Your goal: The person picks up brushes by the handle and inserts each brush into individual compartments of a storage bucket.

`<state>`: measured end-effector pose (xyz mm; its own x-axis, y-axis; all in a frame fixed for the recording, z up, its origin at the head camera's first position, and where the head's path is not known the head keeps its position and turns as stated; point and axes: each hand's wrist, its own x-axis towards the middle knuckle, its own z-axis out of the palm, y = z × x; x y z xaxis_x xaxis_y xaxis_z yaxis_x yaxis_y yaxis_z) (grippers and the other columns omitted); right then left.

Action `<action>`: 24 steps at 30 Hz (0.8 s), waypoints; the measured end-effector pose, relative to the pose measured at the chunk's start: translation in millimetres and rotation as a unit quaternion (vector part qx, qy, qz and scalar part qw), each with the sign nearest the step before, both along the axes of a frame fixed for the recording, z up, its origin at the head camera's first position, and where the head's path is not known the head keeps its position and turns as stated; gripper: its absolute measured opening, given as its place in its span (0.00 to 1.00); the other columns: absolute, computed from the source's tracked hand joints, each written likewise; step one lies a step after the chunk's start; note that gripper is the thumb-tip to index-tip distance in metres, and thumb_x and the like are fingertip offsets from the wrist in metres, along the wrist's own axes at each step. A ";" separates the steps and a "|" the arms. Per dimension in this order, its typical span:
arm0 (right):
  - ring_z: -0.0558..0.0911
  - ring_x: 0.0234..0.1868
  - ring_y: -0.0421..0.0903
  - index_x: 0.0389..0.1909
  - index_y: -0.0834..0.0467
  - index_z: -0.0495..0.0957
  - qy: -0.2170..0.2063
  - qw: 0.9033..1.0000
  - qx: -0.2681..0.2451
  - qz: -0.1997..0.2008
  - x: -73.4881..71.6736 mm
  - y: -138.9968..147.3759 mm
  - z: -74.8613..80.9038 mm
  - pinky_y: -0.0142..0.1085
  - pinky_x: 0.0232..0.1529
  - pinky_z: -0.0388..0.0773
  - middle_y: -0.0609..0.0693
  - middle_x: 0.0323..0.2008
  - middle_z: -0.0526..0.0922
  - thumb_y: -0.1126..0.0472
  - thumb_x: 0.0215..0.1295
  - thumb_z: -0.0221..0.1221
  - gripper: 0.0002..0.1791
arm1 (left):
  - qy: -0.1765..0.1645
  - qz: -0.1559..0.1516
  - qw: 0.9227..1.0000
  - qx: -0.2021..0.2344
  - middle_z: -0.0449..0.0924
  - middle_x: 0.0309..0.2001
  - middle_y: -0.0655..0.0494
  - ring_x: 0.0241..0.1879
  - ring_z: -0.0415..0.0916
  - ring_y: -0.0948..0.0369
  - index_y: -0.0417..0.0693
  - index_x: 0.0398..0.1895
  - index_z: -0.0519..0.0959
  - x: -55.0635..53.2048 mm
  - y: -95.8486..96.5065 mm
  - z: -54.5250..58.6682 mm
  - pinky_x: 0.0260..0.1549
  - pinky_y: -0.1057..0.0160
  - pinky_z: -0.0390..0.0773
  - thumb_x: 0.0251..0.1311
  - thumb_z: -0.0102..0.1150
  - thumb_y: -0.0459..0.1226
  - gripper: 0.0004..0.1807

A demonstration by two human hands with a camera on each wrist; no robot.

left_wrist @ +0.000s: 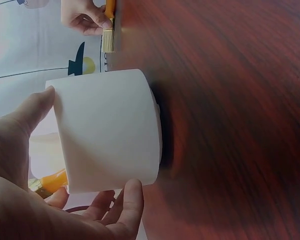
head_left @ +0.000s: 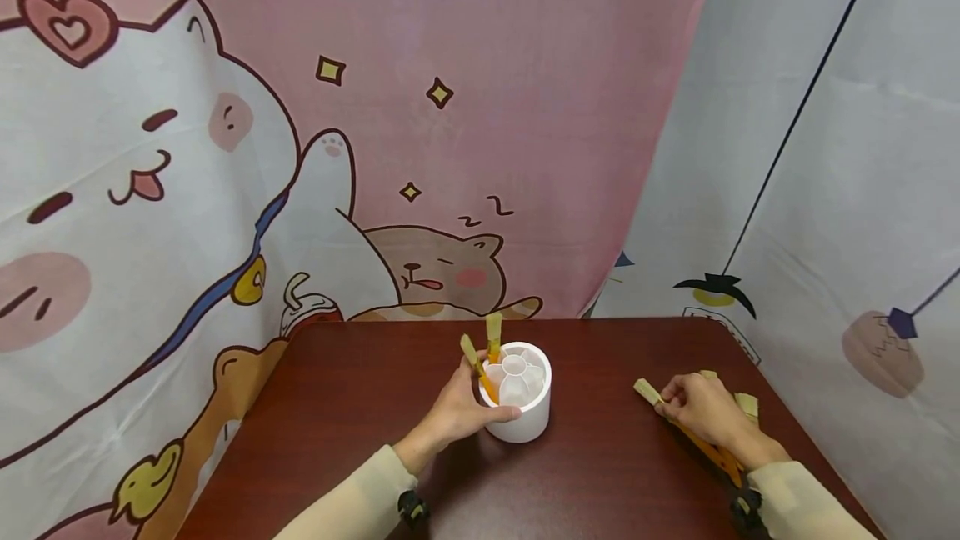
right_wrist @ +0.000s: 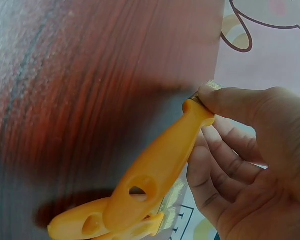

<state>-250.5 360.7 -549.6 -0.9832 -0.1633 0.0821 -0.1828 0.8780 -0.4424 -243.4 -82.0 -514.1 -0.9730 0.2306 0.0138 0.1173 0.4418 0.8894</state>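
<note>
A white round holder point(head_left: 531, 422) with petal-like compartments stands upright on the table. My left hand point(head_left: 456, 408) grips its side, the thumb near the rim and the fingers round the wall, as the left wrist view shows. Two paintbrushes with orange handles stand bristles up in it, one leaning paintbrush point(head_left: 470, 350) and one more upright paintbrush point(head_left: 493, 332). Over at the right, my right hand point(head_left: 708, 408) pinches another paintbrush point(right_wrist: 157, 157) near its metal collar, thumb against fingers. Under and beside its handle lie more orange-handled paintbrushes point(right_wrist: 80, 220), partly hidden by the hand.
The dark reddish-brown table point(head_left: 592, 465) carries the holder near its middle and the loose brushes near its right edge. A pink and white cartoon curtain point(head_left: 525, 107) hangs behind the table, and pale printed fabric point(head_left: 847, 215) hangs along the right side.
</note>
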 end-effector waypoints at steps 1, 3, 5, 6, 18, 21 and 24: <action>0.79 0.27 0.35 0.34 0.52 0.85 0.003 1.000 0.000 0.002 -0.2 -0.3 0.3 0.33 0.30 0.76 0.40 0.26 0.84 0.54 0.63 0.76 0.09 | -0.001 0.000 1.000 -0.001 0.73 0.73 0.46 0.72 0.73 0.46 0.56 0.80 0.61 0.0 0.0 -0.1 0.74 0.33 0.66 0.45 0.88 0.52 0.60; 0.79 0.27 0.35 0.34 0.52 0.86 0.006 1.000 0.000 0.002 -0.4 -1.5 0.7 0.32 0.30 0.76 0.40 0.26 0.84 0.54 0.63 0.76 0.09 | 0.000 -0.001 1.000 -0.002 0.73 0.73 0.46 0.72 0.73 0.46 0.56 0.80 0.61 -0.2 -0.1 -0.2 0.73 0.33 0.67 0.45 0.88 0.52 0.60; 0.79 0.28 0.35 0.33 0.51 0.86 0.009 1.000 0.001 0.002 -0.8 -1.9 1.7 0.32 0.30 0.76 0.39 0.26 0.84 0.55 0.62 0.76 0.08 | 0.000 -0.001 1.000 -0.004 0.73 0.73 0.46 0.72 0.73 0.46 0.56 0.80 0.61 -0.1 0.1 0.4 0.73 0.33 0.67 0.45 0.88 0.53 0.60; 0.79 0.28 0.35 0.33 0.51 0.86 0.012 1.000 0.002 0.004 -1.0 -2.1 2.0 0.33 0.30 0.76 0.39 0.26 0.84 0.55 0.62 0.76 0.08 | 0.000 -0.001 1.000 -0.005 0.73 0.73 0.46 0.72 0.73 0.46 0.56 0.80 0.61 -0.2 0.2 0.4 0.73 0.33 0.67 0.45 0.88 0.53 0.60; 0.79 0.27 0.33 0.32 0.50 0.87 0.044 0.999 0.002 0.014 -0.3 -11.1 8.8 0.32 0.31 0.77 0.37 0.26 0.85 0.54 0.62 0.76 0.07 | -0.001 0.001 1.000 -0.005 0.73 0.73 0.45 0.73 0.73 0.44 0.56 0.80 0.61 1.0 -0.3 1.0 0.73 0.31 0.66 0.44 0.88 0.52 0.60; 0.79 0.27 0.33 0.32 0.50 0.87 0.041 0.999 0.002 0.008 -0.1 -14.3 10.9 0.31 0.30 0.76 0.37 0.25 0.84 0.53 0.62 0.76 0.08 | -0.004 0.001 1.000 -0.007 0.72 0.74 0.46 0.73 0.73 0.44 0.56 0.80 0.60 1.7 -0.5 1.3 0.73 0.30 0.66 0.45 0.88 0.53 0.60; 0.78 0.26 0.34 0.33 0.50 0.87 0.040 0.999 0.002 0.007 -0.4 -16.9 12.7 0.31 0.29 0.75 0.37 0.26 0.84 0.52 0.63 0.76 0.08 | -0.006 0.001 1.000 -0.009 0.73 0.73 0.46 0.73 0.73 0.44 0.57 0.80 0.60 1.2 -0.6 0.8 0.73 0.31 0.66 0.44 0.88 0.53 0.61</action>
<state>-250.8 343.8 -536.9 -0.9711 -0.1769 0.1599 -0.2293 0.8769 -0.4224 -242.2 -82.6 -513.3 -0.9735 0.2285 -0.0015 0.1062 0.4584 0.8824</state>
